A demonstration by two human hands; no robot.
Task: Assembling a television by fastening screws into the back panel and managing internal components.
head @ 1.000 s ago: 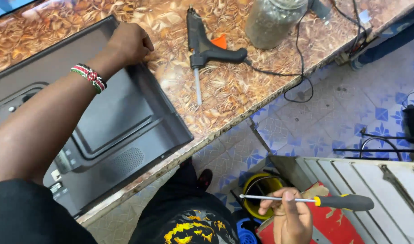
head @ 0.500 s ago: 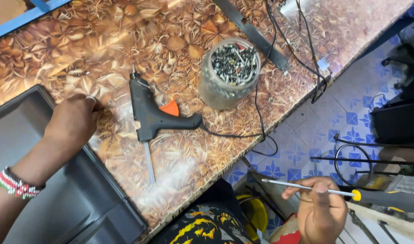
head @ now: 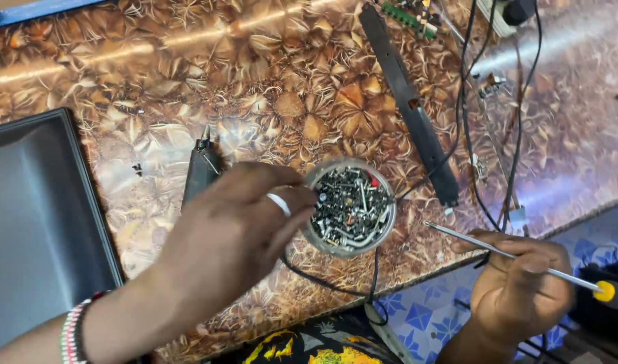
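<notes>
— Head view: where is the left hand (head: 238, 232)?
— Over the bench, fingertips at the rim of the jar of screws (head: 349, 207), which lies at its three o'clock. Whether they pinch a screw, I cannot tell.
— The right hand (head: 521, 286)?
— Clenched on a screwdriver (head: 518, 259), its shaft pointing to ten o'clock, toward the jar.

Silver ring (head: 279, 203) and striped beaded bracelet (head: 72, 331) on bare left arm.

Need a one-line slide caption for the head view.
Left hand reaches into a jar of screws on a patterned table; right hand holds a screwdriver.
</notes>
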